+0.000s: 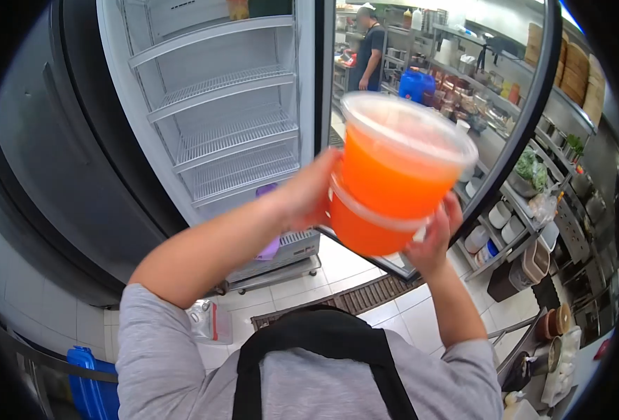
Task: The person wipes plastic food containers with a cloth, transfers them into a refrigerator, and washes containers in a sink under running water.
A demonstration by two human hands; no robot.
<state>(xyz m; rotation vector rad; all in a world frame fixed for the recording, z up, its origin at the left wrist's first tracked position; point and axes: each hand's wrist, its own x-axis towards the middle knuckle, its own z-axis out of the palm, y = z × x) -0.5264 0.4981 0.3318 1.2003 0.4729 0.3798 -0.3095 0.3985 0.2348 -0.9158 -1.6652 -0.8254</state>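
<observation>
Two round clear plastic tubs of orange liquid are stacked in front of me, tilted slightly. The upper tub (397, 164) has a translucent lid, and the lower tub (369, 229) sits directly beneath it. My left hand (315, 192) is pressed against the left side of the stack, its fingers partly hidden behind it. On the opposite side, my right hand (435, 234) grips the lower tub near its rim. Beyond my left arm stands an open refrigerator (229, 105) with white wire shelves. Its glass door (533, 126) is swung out behind the tubs.
A purple item (269, 248) is low in the refrigerator, partly behind my forearm. A plastic container (210, 322) is on the floor by a drain grate (365, 297). Metal shelving (516, 185) holds tubs and greens at right. Another person (371, 52) shows in the glass door.
</observation>
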